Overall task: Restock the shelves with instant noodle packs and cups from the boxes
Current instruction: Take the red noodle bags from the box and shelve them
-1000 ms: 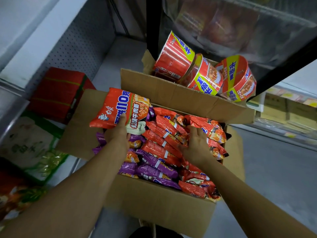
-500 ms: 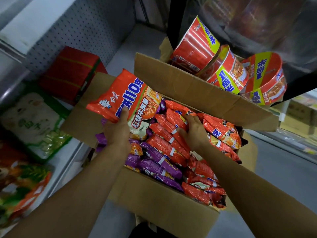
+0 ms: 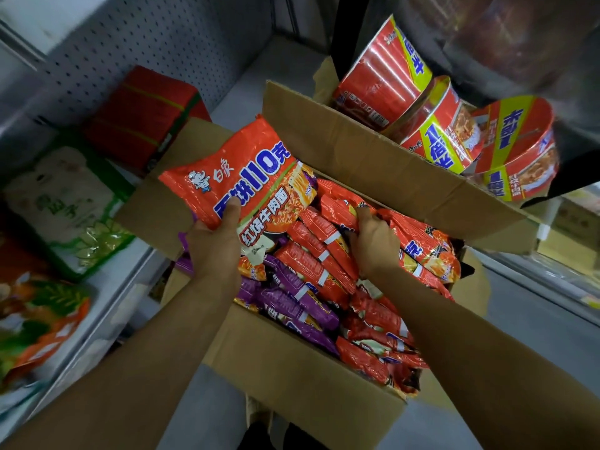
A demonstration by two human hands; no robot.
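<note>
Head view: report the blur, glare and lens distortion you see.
Head view: the left edge is smeared, so the green bags on the shelf look soft; the orange noodle pack in the left hand is sharp enough to read; glare streaks the noodle cups; the wide lens bows the cardboard box and splays both forearms; the right hand is clear.

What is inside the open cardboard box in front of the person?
The cardboard box holds orange noodle packs and purple noodle packs, piled loosely. The right hand reaches among them. Lower layers are covered.
</note>
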